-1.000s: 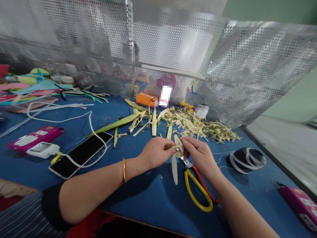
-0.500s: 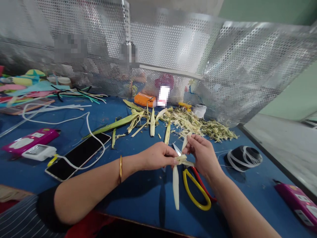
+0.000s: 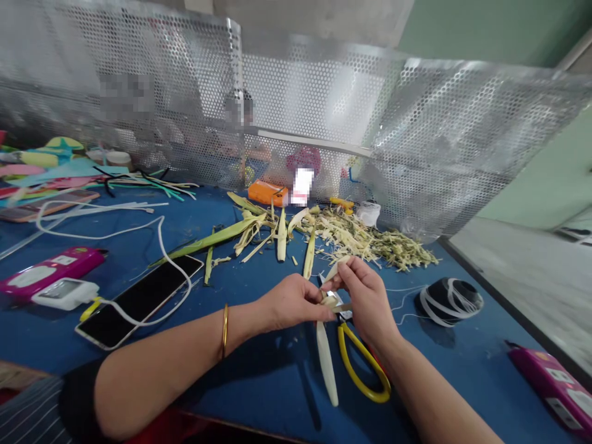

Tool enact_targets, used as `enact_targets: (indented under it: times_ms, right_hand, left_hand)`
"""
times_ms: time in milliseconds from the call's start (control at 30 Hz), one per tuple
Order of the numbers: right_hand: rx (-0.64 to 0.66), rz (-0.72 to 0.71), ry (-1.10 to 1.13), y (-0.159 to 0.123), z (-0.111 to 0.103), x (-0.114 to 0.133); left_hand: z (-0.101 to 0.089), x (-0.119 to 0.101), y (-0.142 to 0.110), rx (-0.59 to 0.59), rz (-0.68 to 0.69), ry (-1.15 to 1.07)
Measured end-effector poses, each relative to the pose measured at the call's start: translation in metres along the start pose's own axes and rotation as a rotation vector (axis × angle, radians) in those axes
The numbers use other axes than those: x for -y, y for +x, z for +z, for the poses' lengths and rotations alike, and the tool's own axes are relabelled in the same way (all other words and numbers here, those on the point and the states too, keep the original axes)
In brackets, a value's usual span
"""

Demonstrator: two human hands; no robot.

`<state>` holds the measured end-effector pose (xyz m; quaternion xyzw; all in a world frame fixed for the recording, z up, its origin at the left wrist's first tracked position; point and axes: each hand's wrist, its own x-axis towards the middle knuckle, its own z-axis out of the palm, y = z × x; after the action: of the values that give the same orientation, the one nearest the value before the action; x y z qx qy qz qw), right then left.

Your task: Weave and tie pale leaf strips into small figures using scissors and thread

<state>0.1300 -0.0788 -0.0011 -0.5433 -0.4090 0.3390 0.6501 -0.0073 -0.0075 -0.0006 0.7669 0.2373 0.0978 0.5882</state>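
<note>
Pale corn husk strips (image 3: 327,364) are folded together into a small bundle between my hands, above the blue table. My left hand (image 3: 291,302) pinches this folded part between thumb and fingers, and one long strip hangs down below it. Closed on an upper strip end, my right hand (image 3: 367,299) is right beside it. Its fingertips nearly meet the left ones, and they hide part of the fold. Scissors (image 3: 380,396) with yellow and red handles lie just under the hands, blades pointing away and partly covered by my right hand.
Loose husk leaves (image 3: 281,237) and a heap of shredded husk (image 3: 351,234) lie beyond. A black spool wound with white string (image 3: 448,302) stands right. Left are a dark phone (image 3: 143,302), white cable and purple power strip (image 3: 55,271). A perforated metal screen (image 3: 305,92) backs the table.
The strips have been drawn together, and the hanging strip now shows longer than a second ago. My right hand first moved its strip end up and away, then came back closer to my left.
</note>
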Motion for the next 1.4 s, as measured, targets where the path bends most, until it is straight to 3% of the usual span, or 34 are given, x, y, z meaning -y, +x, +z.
enact_targets:
  times_ms: [100, 233, 333, 400, 500, 700, 900, 933, 1033, 1133, 1267, 1400]
  right_hand:
    - [0.065, -0.099, -0.100, 0.003, -0.003, -0.002]
    - [0.061, -0.324, -0.413, 0.015, -0.023, 0.001]
    - [0.229, -0.497, -0.748, 0.023, -0.038, 0.007]
    - [0.360, -0.612, -0.916, 0.024, -0.041, 0.011]
    - [0.436, -0.677, -1.027, 0.022, -0.039, 0.011]
    - [0.345, -0.718, -1.104, 0.023, -0.033, -0.001]
    - [-0.001, -1.007, -1.112, 0.004, -0.026, 0.015]
    - [0.011, -1.069, -1.132, -0.001, -0.023, 0.017]
    - [0.242, -1.196, -1.304, -0.014, -0.007, 0.014]
    - [0.382, -1.212, -1.559, -0.016, 0.008, -0.001]
    - [0.381, -1.203, -1.693, -0.014, 0.016, -0.017]
    - [0.316, -1.168, -1.612, -0.012, 0.011, -0.019]
  left_hand:
    - [0.002, -0.002, 0.000, -0.009, -0.049, -0.046]
    - [-0.004, -0.010, 0.001, -0.198, -0.084, -0.137]
    - [-0.012, -0.016, 0.000, -0.312, -0.109, -0.188]
    - [-0.016, -0.019, -0.001, -0.313, -0.121, -0.230]
    - [-0.016, -0.019, -0.001, -0.244, -0.136, -0.277]
    - [-0.010, -0.013, 0.001, -0.164, -0.164, -0.340]
    - [-0.012, -0.004, 0.008, -0.350, -0.195, -0.494]
    - [-0.012, -0.003, 0.009, -0.378, -0.192, -0.527]
    - [-0.011, 0.001, 0.012, -0.418, -0.157, -0.600]
    - [-0.007, 0.003, 0.013, -0.435, -0.139, -0.667]
    - [-0.002, 0.003, 0.013, -0.440, -0.185, -0.701]
    - [-0.005, -0.001, 0.010, -0.416, -0.165, -0.676]
